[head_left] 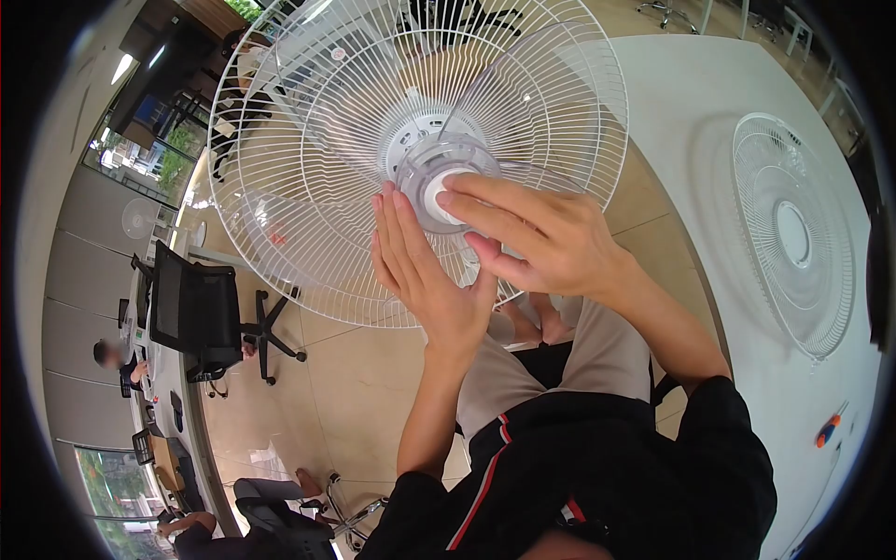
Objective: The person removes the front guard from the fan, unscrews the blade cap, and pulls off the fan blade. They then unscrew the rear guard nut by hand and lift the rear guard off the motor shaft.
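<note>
A fan with a white wire rear guard (245,177) stands in front of me, its clear plastic blades (308,219) mounted inside. At its centre is the clear blade hub (457,149) with a round white cap (433,198) on it. My right hand (555,233) grips this cap between thumb and fingers, which partly cover it. Beside the hub's lower edge, my left hand (425,275) is held with its fingers stretched out and nothing in it. Its fingertips seem to touch the hub rim, though contact is hard to make out.
On the white table (691,93) to my right lie a white front fan guard (793,233) and an orange-and-blue screwdriver (828,431). A black office chair (196,313) stands at left by a long desk. Two people sit along that side.
</note>
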{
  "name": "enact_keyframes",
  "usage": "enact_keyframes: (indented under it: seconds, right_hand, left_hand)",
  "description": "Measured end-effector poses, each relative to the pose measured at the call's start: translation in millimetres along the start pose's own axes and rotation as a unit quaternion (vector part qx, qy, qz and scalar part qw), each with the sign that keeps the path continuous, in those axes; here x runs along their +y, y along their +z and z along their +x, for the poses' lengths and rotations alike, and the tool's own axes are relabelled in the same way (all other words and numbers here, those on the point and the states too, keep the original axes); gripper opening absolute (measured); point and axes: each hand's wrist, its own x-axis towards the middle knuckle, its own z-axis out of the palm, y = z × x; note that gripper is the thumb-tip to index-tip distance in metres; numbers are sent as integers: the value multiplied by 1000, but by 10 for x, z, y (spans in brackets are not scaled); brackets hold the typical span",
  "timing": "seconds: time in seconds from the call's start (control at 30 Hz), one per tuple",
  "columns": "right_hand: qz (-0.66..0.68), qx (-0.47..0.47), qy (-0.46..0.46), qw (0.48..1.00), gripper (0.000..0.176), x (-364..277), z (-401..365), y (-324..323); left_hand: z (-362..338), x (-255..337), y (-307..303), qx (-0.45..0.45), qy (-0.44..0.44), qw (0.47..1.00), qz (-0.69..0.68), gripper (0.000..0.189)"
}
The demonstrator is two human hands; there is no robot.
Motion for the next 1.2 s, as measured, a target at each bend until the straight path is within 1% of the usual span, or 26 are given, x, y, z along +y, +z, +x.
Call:
enact_keyframes:
  seconds: [0.07, 0.27, 0.37, 0.47, 0.57, 0.67, 0.77, 0.87, 0.97, 1.07, 1.17, 1.2]
  right_hand:
    - [-17, 1, 15, 1000, 50, 0, -23, 10]
    - [4, -8, 27, 1000, 49, 14, 15, -14]
    - [-12, 13, 26, 999, 49, 67, -59, 47]
    - [42, 5, 90, 995, 48, 31, -8, -3]
    - [23, 5, 72, 997, 51, -39, 114, -88]
    - [9, 11, 20, 1000, 54, 54, -5, 22]
    - [34, 27, 48, 998, 57, 93, -46, 10]
    - [19, -6, 88, 996, 38, -55, 92, -87]
    - [-21, -27, 36, 999, 38, 17, 25, -23]
    - [2, 39, 41, 998, 45, 73, -24, 93]
    - [51, 32, 87, 994, 42, 23, 81, 12]
    - [35, 15, 74, 996, 40, 0, 113, -10]
  left_hand:
    - [0, -2, -4, 0, -1, 1000, -2, 92]
    - [14, 12, -5, 3, 2, 1000, -9, 93]
    - [15, 18, -6, 1, 2, 1000, -10, 94]
    - [8, 32, -10, 0, -1, 1000, -5, 95]
    - [13, 31, 0, 5, -3, 1000, -3, 96]
    - [9, 19, 3, 5, -1, 1000, -4, 96]
    - [12, 34, -3, 6, -4, 1000, -4, 96]
    - [6, 29, 2, 4, -2, 1000, -1, 95]
    - [-2, 21, 4, 1, -1, 1000, -2, 96]
    - [4, 46, -4, -1, -2, 1000, -5, 97]
    - [8, 44, -2, -1, -2, 1000, -10, 97]
    - [6, 34, 0, 0, -1, 1000, -10, 97]
